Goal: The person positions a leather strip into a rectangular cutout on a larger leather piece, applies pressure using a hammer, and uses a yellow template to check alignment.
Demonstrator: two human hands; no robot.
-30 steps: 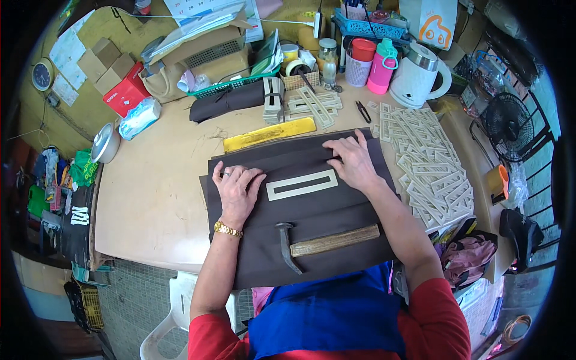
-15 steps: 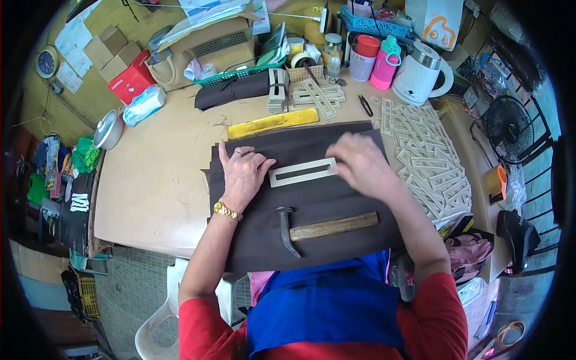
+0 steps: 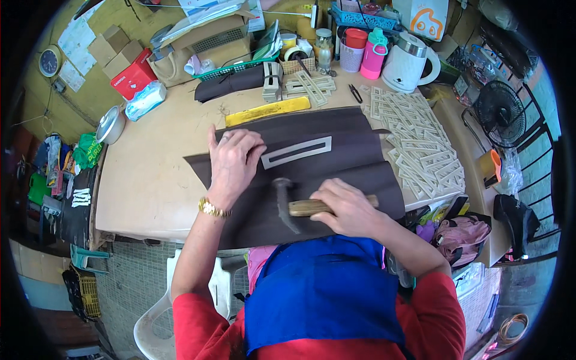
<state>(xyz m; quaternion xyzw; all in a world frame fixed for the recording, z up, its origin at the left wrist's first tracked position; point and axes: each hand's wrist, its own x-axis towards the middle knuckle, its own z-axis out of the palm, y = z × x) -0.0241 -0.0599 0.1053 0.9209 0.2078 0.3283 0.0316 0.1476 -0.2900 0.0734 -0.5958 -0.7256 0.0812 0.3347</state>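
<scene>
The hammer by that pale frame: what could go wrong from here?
The right grip holds the hammer close to the left grip, which might get struck. The pale frame appears unheld, so it could slip askew. The dark sheets lie with uneven edges and might bunch or crease.

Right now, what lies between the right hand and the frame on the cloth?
In the head view, only dark cloth lies between the right hand and the frame.
</scene>
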